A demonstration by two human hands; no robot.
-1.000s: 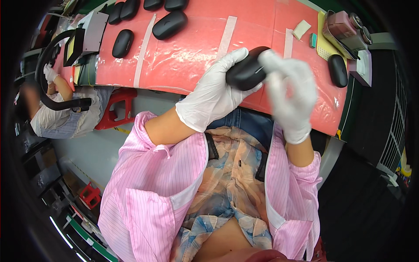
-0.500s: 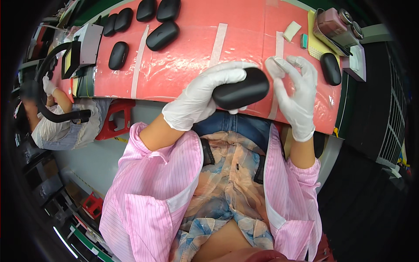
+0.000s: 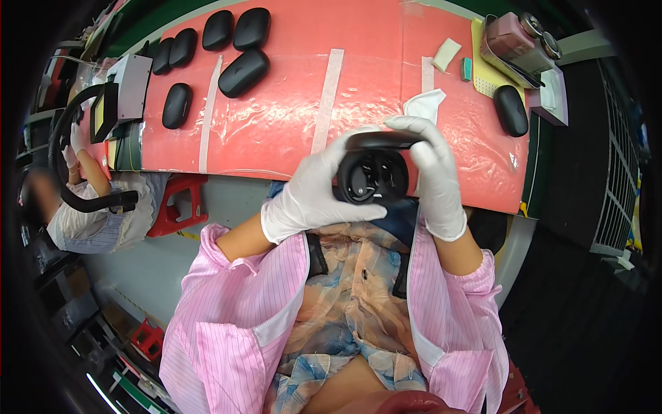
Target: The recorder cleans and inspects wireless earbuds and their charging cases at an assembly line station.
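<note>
A black earbud case point(image 3: 372, 181) stands with its lid up just in front of the table's near edge, dark glossy earbud-shaped parts showing inside. My gloved left hand point(image 3: 310, 186) grips it from the left, the thumb along its near side. On the right, my gloved right hand point(image 3: 438, 176) has its fingers bent over the raised lid point(image 3: 378, 141). A white cloth point(image 3: 424, 105) lies crumpled on the red mat beyond my right fingers.
Several closed black cases point(image 3: 247, 72) sit at the mat's far left; another case point(image 3: 510, 110) lies at the right. Nearby are a beige block point(image 3: 446, 54), a green block point(image 3: 467, 68) and a tray of bottles point(image 3: 514, 45). A co-worker's hand point(image 3: 77, 138) shows far left.
The case was closed in my left hand and is now open, drawn slightly nearer. My right hand has let go of the white cloth and moved left onto the lid.
</note>
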